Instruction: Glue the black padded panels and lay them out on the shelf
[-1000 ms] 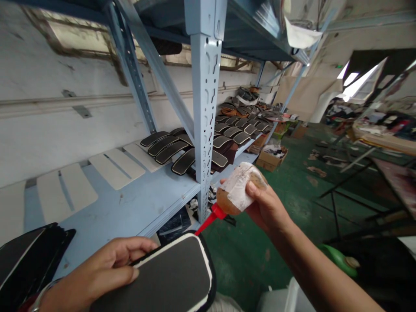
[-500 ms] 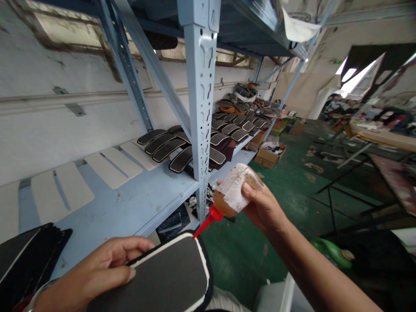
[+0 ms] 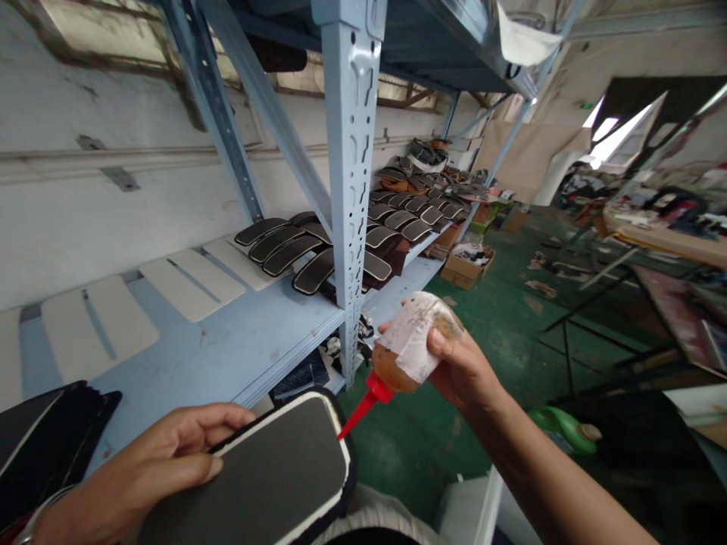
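Note:
My left hand (image 3: 170,458) grips the left edge of a dark grey panel (image 3: 266,473) with rounded corners, thumb on top and fingers at the side. A white band runs along the panel's margin, inside a black rim. In my right hand (image 3: 454,356) a glue bottle (image 3: 417,337) is tipped downward, its body wrapped in stained white paper and holding amber liquid. Its red nozzle (image 3: 360,412) points at the white band near the panel's far right corner, the tip at or just above it.
Beside my left arm lies a stack of similar dark panels (image 3: 51,431). White strips (image 3: 193,284) lie on the blue shelf (image 3: 227,356), with several dark curved pieces (image 3: 292,253) farther along. A blue upright post (image 3: 349,189) stands ahead. A green bottle (image 3: 568,430) is at right.
The nozzle tip has moved from the panel's far edge round to its right corner. The panel has shifted slightly left in view, my left hand still on it.

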